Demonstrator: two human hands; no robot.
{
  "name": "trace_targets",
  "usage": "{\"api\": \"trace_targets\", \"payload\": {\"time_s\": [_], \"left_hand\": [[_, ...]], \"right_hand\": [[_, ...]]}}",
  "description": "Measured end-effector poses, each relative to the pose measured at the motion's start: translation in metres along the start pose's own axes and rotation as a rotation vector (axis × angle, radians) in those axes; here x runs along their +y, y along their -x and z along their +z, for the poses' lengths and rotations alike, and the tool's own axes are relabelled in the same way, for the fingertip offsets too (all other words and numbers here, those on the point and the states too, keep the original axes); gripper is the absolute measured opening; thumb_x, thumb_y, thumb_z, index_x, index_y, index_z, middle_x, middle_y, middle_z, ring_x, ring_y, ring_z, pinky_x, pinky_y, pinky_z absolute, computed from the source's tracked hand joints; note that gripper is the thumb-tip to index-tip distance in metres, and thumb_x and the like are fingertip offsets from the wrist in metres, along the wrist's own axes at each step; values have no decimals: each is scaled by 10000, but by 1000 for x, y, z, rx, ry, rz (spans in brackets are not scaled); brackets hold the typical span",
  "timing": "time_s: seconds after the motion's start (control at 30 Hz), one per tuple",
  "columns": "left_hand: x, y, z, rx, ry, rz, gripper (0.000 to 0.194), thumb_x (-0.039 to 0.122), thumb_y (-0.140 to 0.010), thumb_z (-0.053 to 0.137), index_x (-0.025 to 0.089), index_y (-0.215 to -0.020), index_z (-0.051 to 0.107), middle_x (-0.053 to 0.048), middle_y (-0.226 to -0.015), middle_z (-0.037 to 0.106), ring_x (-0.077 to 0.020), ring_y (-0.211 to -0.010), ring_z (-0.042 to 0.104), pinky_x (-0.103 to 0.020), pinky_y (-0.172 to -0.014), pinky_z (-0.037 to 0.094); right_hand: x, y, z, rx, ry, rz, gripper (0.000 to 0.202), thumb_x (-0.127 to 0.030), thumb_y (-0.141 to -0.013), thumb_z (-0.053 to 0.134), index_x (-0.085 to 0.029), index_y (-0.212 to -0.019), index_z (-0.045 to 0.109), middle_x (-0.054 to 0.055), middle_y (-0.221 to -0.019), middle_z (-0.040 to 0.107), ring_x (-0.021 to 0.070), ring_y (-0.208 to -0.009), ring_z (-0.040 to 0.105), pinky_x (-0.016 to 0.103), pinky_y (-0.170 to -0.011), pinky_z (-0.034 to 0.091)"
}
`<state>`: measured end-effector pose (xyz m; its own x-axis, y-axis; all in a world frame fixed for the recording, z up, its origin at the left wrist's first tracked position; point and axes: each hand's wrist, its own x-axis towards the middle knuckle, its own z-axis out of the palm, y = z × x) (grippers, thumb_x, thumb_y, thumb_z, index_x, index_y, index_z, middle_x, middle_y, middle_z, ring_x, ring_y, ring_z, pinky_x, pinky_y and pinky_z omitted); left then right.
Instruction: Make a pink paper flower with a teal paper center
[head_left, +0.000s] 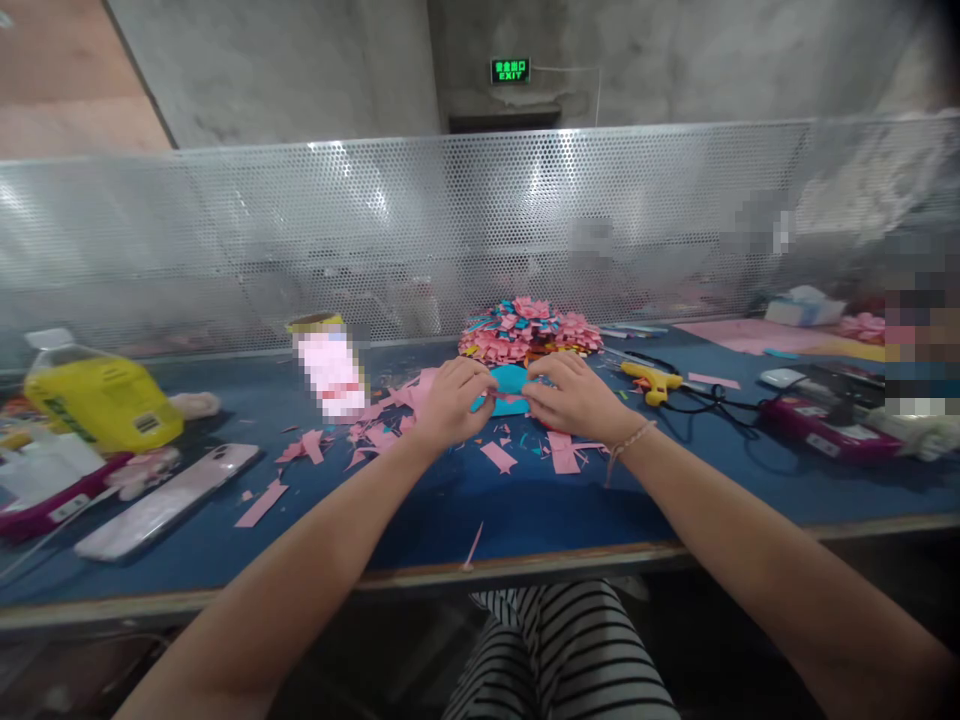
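Both hands meet over a piece of bright blue paper (511,377) in the middle of the table. My left hand (456,402) pinches its left side, the fingers curled and pressed together. On the opposite side my right hand (568,393), with a thin bracelet at the wrist, grips the paper between thumb and fingers. A narrow pink bit shows between the fingertips, too small to name. Just behind the hands lies a heap of fringed pink and blue paper (517,325). Pink paper strips (499,458) are scattered around and in front of the hands.
A yellow glue gun (651,382) with a black cord lies right of my hands. To the left are a phone in a clear case (169,500), a propped lit phone (330,372) and a jug of yellow liquid (105,400). A perforated metal panel (420,230) stands behind.
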<state>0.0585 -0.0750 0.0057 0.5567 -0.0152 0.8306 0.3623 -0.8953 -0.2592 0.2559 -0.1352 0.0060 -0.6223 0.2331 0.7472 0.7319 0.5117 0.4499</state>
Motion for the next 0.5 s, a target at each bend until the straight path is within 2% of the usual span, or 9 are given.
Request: {"api": "trace_targets", "payload": {"time_s": [0.2,0.33,0.5], "left_hand": [[2,-1,-1,-42,6,-15,48,140,-714,493,181,-730,512,-23,-741,565,-146,-743,496,-296,-673,390],[4,-2,-3,-76,5,-29,49,140,-704,492,184,-714,509,-27,-762,565,-151,-760,495,-301,-684,386],[3,-2,-2,-73,1,-4,55,137,-718,485,186,-715,510,-22,-762,564,-147,-773,491,-296,-683,385]], "right_hand": [[-1,-1,-1,38,-155,116,62,-168,-749,494,-203,-790,525,65,-900,500,184,-868,467,348,-771,391],[-1,-1,-2,83,-278,187,176,-167,-712,518,-201,-877,466,83,-946,487,206,-921,468,367,-778,390],[0,-1,-1,-27,-297,190,187,-165,-691,522,-193,-863,455,84,-942,495,217,-922,459,370,-787,367]]}}
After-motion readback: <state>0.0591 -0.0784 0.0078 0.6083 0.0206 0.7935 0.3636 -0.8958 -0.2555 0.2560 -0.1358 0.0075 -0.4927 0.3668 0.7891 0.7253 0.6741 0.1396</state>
